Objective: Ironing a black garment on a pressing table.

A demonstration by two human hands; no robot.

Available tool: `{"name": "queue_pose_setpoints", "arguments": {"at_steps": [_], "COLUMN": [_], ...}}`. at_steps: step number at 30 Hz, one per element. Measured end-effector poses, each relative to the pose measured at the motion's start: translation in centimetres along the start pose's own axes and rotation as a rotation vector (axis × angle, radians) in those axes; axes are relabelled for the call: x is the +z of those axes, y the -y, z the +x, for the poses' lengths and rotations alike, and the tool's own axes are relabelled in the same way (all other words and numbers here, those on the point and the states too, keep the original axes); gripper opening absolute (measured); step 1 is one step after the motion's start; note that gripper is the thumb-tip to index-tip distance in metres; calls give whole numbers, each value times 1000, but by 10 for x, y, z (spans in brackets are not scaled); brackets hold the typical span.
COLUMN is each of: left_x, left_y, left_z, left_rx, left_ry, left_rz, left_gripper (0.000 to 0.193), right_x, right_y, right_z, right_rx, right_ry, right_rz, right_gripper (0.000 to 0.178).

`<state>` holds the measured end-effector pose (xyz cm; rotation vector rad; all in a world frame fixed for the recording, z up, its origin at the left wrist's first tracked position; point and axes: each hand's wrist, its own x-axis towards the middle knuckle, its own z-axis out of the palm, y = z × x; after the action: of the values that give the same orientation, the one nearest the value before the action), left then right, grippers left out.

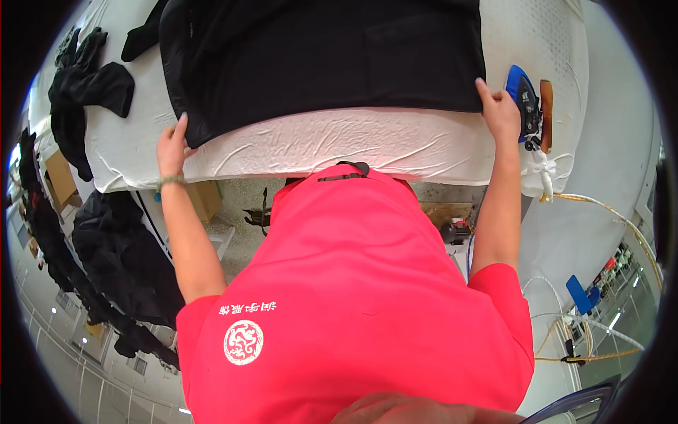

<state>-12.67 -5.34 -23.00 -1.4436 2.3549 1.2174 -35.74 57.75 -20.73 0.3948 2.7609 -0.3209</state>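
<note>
A black garment [318, 60] lies spread flat over the white-covered ironing table [339, 145], its lower edge toward me. I cannot tell what kind of garment it is. My left hand [174, 150] is closed on its near left corner, with the thumb along the edge and the fingers partly hidden. At the near right corner, my right hand [500, 113] pinches the side edge between thumb and fingers. Just right of that hand stands an iron [524, 102] with a blue cover and a wooden handle, apart from the garment.
Crumpled black cloth pieces [92, 88] lie on the table's left end. More black garments [120, 247] hang or lie below on the left. A yellowish hose and cord [621, 219] run off to the right from the iron. A blue chair [581, 293] stands farther right.
</note>
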Motion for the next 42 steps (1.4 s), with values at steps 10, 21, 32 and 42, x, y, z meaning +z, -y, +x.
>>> {"name": "queue_pose_setpoints", "arguments": {"at_steps": [10,21,32,42], "left_x": [35,58,52,53], "left_y": [-19,-22,-4,-5], "left_z": [27,26,42,35], "left_rx": [140,102,175,221], "left_ry": [-713,-667,-669,-626], "left_rz": [351,342,422,415], "left_gripper": [74,75,75,70], "right_x": [43,64,78,65], "right_y": [-2,32,-1,-2], "right_z": [15,38,51,53], "right_rx": [-71,35,-164,-86], "right_ry": [-433,-459,-530,-433], "right_rz": [103,-60,-5,-30], "right_gripper": [65,58,46,48]}}
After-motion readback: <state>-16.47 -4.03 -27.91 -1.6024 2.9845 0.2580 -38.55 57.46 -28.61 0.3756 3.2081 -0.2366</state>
